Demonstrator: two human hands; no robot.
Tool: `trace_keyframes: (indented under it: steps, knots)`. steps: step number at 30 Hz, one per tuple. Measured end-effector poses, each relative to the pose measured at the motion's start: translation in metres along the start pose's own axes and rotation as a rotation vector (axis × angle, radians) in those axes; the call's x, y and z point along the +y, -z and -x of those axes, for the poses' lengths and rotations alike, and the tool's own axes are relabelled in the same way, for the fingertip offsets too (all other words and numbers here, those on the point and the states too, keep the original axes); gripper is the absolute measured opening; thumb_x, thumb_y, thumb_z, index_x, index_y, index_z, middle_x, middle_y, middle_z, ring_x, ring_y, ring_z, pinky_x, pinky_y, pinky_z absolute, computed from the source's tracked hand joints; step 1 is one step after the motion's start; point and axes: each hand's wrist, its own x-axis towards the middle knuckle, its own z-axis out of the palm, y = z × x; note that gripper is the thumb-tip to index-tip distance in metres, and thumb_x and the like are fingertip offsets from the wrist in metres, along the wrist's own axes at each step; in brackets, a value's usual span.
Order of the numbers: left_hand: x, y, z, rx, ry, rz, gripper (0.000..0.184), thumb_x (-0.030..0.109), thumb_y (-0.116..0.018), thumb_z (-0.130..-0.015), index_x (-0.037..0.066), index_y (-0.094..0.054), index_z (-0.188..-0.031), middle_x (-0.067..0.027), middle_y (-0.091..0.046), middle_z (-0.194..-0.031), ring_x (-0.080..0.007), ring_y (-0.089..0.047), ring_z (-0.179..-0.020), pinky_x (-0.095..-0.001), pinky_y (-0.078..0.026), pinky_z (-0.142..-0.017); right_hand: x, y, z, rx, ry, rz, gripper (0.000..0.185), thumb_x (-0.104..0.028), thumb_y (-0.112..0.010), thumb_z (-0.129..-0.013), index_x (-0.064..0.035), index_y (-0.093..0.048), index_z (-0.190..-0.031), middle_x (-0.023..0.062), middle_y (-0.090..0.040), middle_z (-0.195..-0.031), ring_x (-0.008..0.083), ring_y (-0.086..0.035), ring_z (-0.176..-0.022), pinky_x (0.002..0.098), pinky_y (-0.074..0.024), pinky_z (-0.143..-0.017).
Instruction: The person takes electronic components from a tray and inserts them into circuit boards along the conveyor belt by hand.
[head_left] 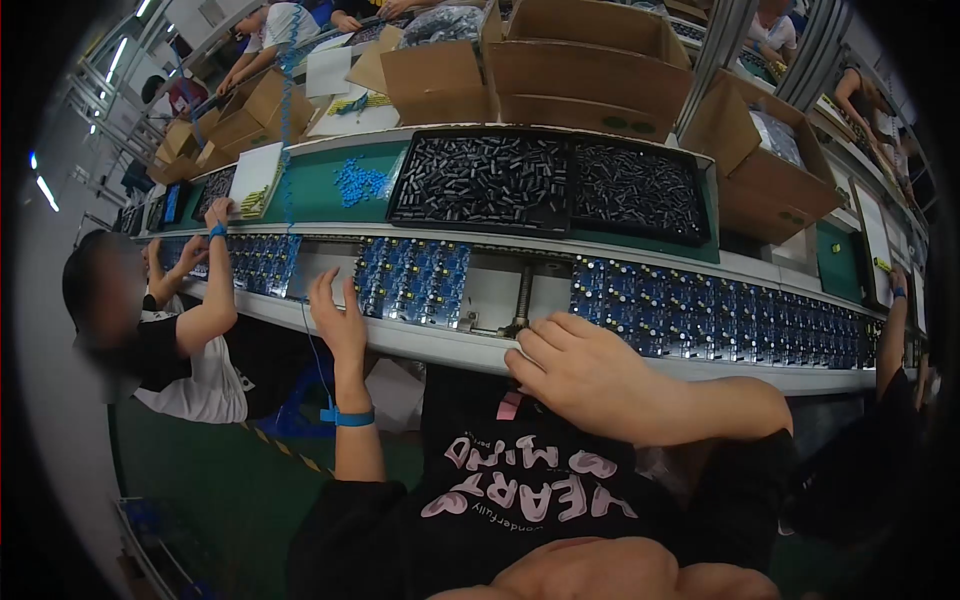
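My left hand point(338, 312), with a blue band at the wrist, is raised at the front rail beside the left end of a blue circuit board panel point(412, 281). Its fingers are apart and nothing shows between them. My right hand point(582, 378) rests at the rail's front edge with its fingers curled; whatever they may hold is hidden. It is just below the left end of a long row of blue boards point(700, 315). Between the two groups of boards, a metal shaft point(523, 292) shows on the line.
Behind the line are black trays of dark parts point(480, 180) point(640, 190), blue parts point(360, 182) and cardboard boxes point(590, 80). A coiled blue cord point(289, 120) hangs at left. A co-worker point(190, 330) sits left; another person's arm point(893, 325) reaches in at right.
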Motion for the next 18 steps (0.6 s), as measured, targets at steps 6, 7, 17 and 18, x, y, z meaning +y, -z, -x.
trace_keyframes:
  steps: [6, 7, 17, 18]
  knots:
    - [-0.007, 0.0, 0.001, -0.024, -0.017, 0.026, 0.032, 0.022, -0.062, -0.1, 0.002, -0.063, -0.125, -0.0197, -0.059, -0.129, -0.0378, -0.055, -0.122, -0.0441, -0.042, -0.104, 0.03, -0.106, -0.002, 0.126, -0.155, -0.118, 0.039, -0.027, -0.073, -0.084, 0.0007, -0.063, -0.109, 0.0167, -0.063, -0.112, 0.0332, -0.058, -0.118, 0.0445, -0.0405, -0.108]
    - [-0.012, -0.001, 0.001, -0.015, -0.028, 0.014, 0.032, 0.021, -0.062, -0.1, 0.001, -0.062, -0.126, -0.0201, -0.06, -0.128, -0.0372, -0.055, -0.122, -0.0432, -0.042, -0.105, 0.032, -0.116, 0.001, 0.173, -0.164, -0.126, 0.04, -0.029, -0.073, -0.084, 0.0009, -0.063, -0.108, 0.0178, -0.063, -0.113, 0.0333, -0.057, -0.12, 0.0454, -0.0393, -0.109]
    - [-0.013, 0.005, -0.006, -0.092, 0.008, 0.032, 0.039, 0.028, -0.057, -0.105, -0.002, -0.061, -0.129, -0.0201, -0.061, -0.127, -0.0352, -0.058, -0.118, -0.0416, -0.044, -0.102, 0.046, -0.159, 0.009, 0.003, -0.237, -0.085, 0.036, -0.036, -0.059, -0.097, -0.0013, -0.068, -0.095, 0.0127, -0.069, -0.085, 0.0306, -0.065, -0.091, 0.0436, -0.0398, -0.108]
    - [-0.011, 0.006, -0.006, -0.091, 0.026, 0.038, 0.04, 0.029, -0.056, -0.105, -0.002, -0.061, -0.13, -0.0202, -0.061, -0.127, -0.035, -0.058, -0.118, -0.0416, -0.044, -0.102, 0.047, -0.159, 0.012, -0.001, -0.242, -0.088, 0.036, -0.036, -0.059, -0.097, -0.0013, -0.068, -0.095, 0.0127, -0.069, -0.085, 0.0306, -0.065, -0.091, 0.0436, -0.0398, -0.108]
